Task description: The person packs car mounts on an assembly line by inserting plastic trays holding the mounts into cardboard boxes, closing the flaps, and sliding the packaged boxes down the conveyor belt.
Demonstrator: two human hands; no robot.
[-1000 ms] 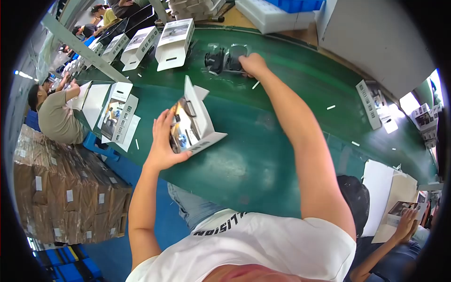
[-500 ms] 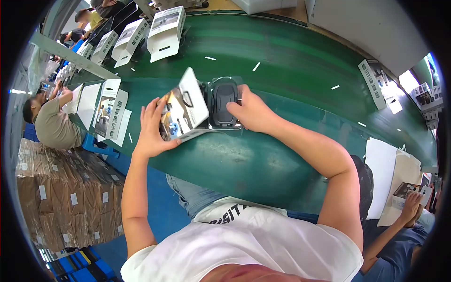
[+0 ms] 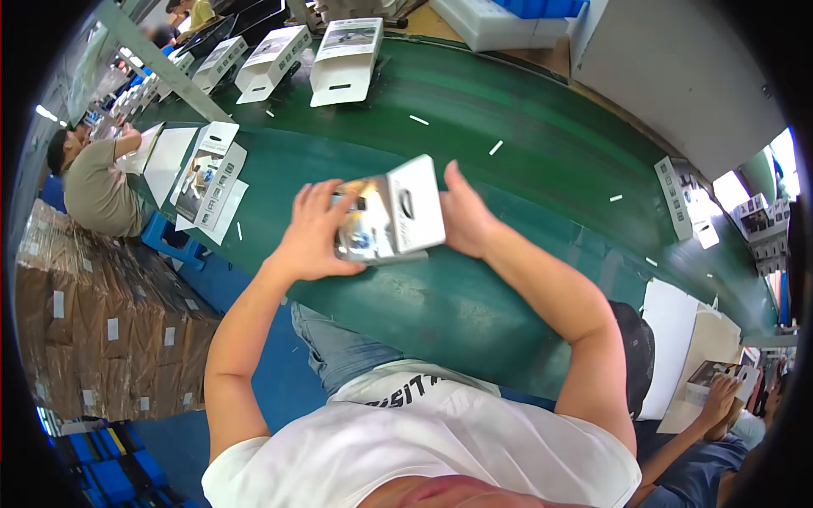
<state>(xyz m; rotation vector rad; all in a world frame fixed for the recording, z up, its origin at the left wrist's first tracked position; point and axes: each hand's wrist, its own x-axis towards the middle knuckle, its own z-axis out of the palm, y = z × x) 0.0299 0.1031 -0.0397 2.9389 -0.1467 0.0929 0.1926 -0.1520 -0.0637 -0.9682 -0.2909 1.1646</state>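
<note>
The left hand (image 3: 315, 233) grips the printed box (image 3: 370, 222) above the green table (image 3: 415, 309), fingers spread across one end. At the box's raised white flap (image 3: 417, 206) is the right hand (image 3: 467, 218) — open, thumb up, contact unclear.

The raised flap (image 3: 418, 203) hides the inside of the carton (image 3: 369, 222) — its contents can't be told — and the small print on the flap is blurred. Whether the right hand (image 3: 467, 222) touches the carton is unclear. At the far left, boxes (image 3: 161, 85) shrink too small to count; at the near right, dark edging cuts off a co-worker (image 3: 699, 461).
</note>
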